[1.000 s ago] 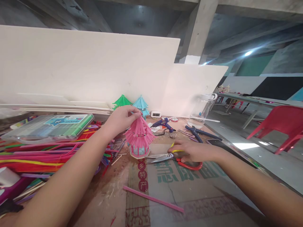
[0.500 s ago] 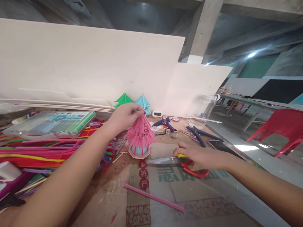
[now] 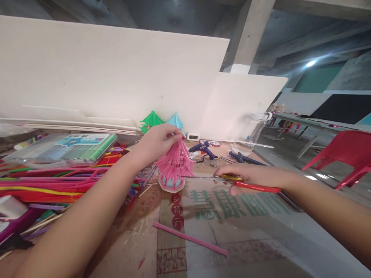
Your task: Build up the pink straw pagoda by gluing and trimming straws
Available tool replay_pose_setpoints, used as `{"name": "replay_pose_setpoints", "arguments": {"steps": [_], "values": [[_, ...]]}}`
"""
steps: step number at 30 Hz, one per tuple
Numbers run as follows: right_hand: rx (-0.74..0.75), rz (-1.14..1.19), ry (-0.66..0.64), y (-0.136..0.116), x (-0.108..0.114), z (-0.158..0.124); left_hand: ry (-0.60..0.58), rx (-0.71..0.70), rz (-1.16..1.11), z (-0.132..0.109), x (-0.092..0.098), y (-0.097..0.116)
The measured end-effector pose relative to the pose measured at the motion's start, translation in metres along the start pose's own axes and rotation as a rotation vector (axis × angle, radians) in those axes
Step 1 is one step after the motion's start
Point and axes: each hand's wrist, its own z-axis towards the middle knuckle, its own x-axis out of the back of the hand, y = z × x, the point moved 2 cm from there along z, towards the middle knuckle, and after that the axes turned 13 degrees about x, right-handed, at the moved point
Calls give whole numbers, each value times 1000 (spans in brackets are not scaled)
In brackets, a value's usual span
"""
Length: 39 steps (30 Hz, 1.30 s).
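Note:
A pink tiered pavilion model [image 3: 175, 164], its roofs made of pipe cleaners, stands on a pale base near the middle of the table. My left hand [image 3: 165, 137] pinches its pointed top between thumb and fingers. In my right hand [image 3: 240, 175] is a pair of scissors [image 3: 256, 187] with red and yellow handles. Their blades point left and reach the lower roof's right fringe; whether they touch it I cannot tell. A loose pink pipe cleaner [image 3: 189, 239] lies on the printed sheet [image 3: 214, 227] in front.
Green [image 3: 152, 120] and light blue pavilion models [image 3: 176, 120] stand behind. A glue gun [image 3: 203, 149], pliers [image 3: 245, 158] and a clear jug [image 3: 252, 133] are at the back right. Bundled pipe cleaners [image 3: 55, 185] and a plastic case [image 3: 63, 150] fill the left.
My right hand has raised the scissors from the sheet and turned them, bringing the blades to the lower pink roof. My left hand stays on the top, which leans slightly right.

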Motion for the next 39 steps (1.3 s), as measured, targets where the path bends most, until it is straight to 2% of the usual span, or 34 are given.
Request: {"name": "replay_pose_setpoints", "arguments": {"steps": [9,15,22,27,39], "values": [[58,-116,12,3,9,15,2,-5,19,-2,0,3],[110,-71,-4,9,13,25,6,2,13,-2,-1,3],[168,20,5,-2,15,37,4,9,21,-3,1,6],[174,28,-34,-1,16,38,6,11,20,-3,1,5],[118,-55,21,1,19,38,7,-3,27,-3,1,5]]}}
